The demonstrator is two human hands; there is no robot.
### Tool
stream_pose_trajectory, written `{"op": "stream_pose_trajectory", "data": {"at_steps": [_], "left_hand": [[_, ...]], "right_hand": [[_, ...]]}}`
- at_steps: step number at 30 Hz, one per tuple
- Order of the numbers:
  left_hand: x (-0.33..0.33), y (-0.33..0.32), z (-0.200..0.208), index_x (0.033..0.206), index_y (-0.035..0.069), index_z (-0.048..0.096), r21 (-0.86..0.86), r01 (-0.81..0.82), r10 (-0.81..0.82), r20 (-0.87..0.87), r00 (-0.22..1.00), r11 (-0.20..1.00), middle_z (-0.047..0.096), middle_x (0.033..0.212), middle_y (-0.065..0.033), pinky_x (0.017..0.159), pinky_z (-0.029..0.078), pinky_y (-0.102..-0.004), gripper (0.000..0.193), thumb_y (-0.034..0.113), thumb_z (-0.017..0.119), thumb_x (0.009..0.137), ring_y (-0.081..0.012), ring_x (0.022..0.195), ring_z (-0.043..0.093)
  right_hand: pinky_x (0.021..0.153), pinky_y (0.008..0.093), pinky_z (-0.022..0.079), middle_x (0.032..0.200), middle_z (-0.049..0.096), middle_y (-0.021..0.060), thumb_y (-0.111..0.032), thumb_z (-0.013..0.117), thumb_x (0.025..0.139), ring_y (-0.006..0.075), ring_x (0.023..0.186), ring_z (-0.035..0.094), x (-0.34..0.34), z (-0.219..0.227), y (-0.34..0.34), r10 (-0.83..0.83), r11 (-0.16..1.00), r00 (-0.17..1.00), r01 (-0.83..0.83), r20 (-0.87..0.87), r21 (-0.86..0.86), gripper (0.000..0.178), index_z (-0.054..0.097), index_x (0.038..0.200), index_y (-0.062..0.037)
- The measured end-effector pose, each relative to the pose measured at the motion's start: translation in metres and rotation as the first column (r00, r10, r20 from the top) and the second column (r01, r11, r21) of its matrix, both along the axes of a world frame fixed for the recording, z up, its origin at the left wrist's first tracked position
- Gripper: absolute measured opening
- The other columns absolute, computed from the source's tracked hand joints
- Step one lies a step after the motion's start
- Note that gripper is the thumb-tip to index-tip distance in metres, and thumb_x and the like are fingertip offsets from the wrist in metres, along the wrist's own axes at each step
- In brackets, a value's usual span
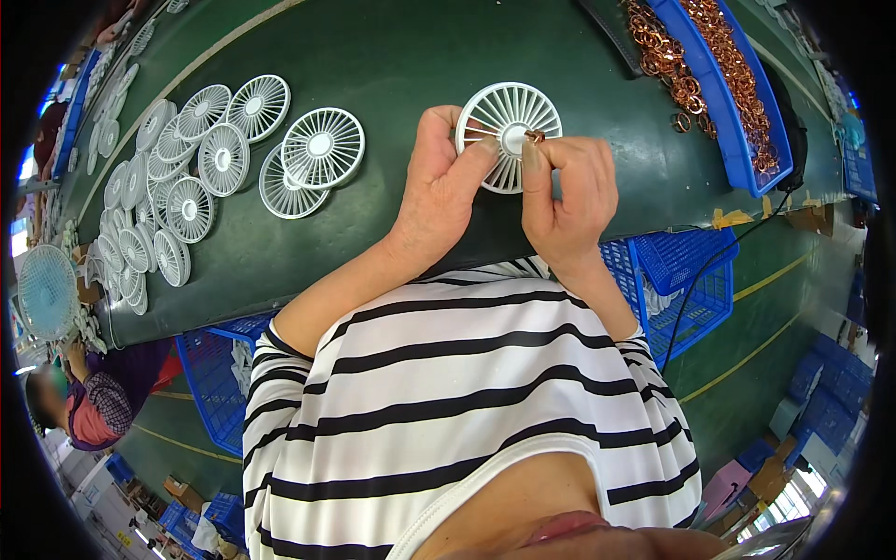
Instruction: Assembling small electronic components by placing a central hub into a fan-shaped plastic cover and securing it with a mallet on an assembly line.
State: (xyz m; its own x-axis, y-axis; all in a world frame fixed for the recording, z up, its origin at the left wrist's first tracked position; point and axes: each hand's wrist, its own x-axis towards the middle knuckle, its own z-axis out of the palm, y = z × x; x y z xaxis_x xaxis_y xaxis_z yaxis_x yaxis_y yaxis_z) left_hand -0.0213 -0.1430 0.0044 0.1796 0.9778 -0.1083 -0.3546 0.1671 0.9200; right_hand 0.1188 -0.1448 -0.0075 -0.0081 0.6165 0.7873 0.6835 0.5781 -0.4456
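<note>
Over the green bench, my left hand [441, 177] grips a round white slatted fan grille [507, 103] by its left side, thumb on the front near the hub. My right hand [571, 184] pinches a small copper-coloured ring [534, 136] against the grille, just right of its solid centre disc. Part of the ring is hidden by the fingertips. Left of my hands, one white grille [322, 146] rests partly on top of another grille [285, 191]. Farther left lie several more such grilles [224, 160], in loose overlapping groups.
A blue tray [730, 89] full of copper rings stands at the far right, with loose rings [665, 61] beside it. Blue baskets [686, 289] sit below the bench's front edge. A black cable [702, 285] hangs there. Another person [98, 397] is at the lower left.
</note>
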Motion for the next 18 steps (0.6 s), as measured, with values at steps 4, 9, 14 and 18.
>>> {"op": "stream_pose_trajectory", "data": {"at_steps": [4,9,14,18], "left_hand": [[0.004,0.000,0.001,0.116,-0.003,0.041,0.085,-0.013,0.015,-0.018,1.000,0.996,0.056,0.101,-0.0066,0.077,0.047,-0.0238,0.029,0.009,0.052,0.092,-0.0084,0.088,0.053],[0.004,-0.003,-0.006,0.122,-0.001,0.043,0.159,0.021,-0.006,-0.096,0.995,0.987,0.057,0.102,-0.0059,0.077,0.048,-0.0243,0.033,0.006,0.051,0.090,-0.0089,0.088,0.054],[0.005,-0.006,-0.013,0.121,-0.001,0.042,0.207,0.002,0.032,-0.160,0.987,0.978,0.057,0.103,-0.0066,0.077,0.048,-0.0241,0.033,0.004,0.051,0.090,-0.0096,0.090,0.054],[0.009,-0.007,-0.011,0.120,-0.002,0.040,0.117,-0.023,0.028,-0.035,0.999,0.993,0.055,0.107,-0.0086,0.081,0.047,-0.0256,0.032,0.001,0.051,0.090,-0.0113,0.095,0.054]], "right_hand": [[0.060,0.0344,0.040,0.076,0.060,0.0052,-0.008,0.069,0.078,0.0240,0.066,0.054,-0.001,0.003,-0.001,0.004,1.000,0.999,-0.004,0.039,0.012,0.011,0.058,0.081,-0.0073],[0.058,0.0364,0.041,0.074,0.057,0.0082,-0.008,0.066,0.082,0.0270,0.064,0.052,-0.004,0.009,-0.001,-0.020,0.995,0.987,0.035,0.157,-0.093,0.008,0.058,0.082,-0.0044],[0.061,0.0389,0.040,0.073,0.052,0.0079,-0.012,0.063,0.082,0.0277,0.068,0.050,-0.006,0.002,0.000,-0.020,0.986,0.983,0.049,0.184,-0.157,0.009,0.056,0.082,-0.0076],[0.063,0.0395,0.040,0.074,0.052,0.0090,-0.012,0.062,0.081,0.0288,0.069,0.050,-0.006,0.000,0.000,-0.027,0.980,0.984,0.061,0.178,-0.187,0.008,0.055,0.079,-0.0071]]}}
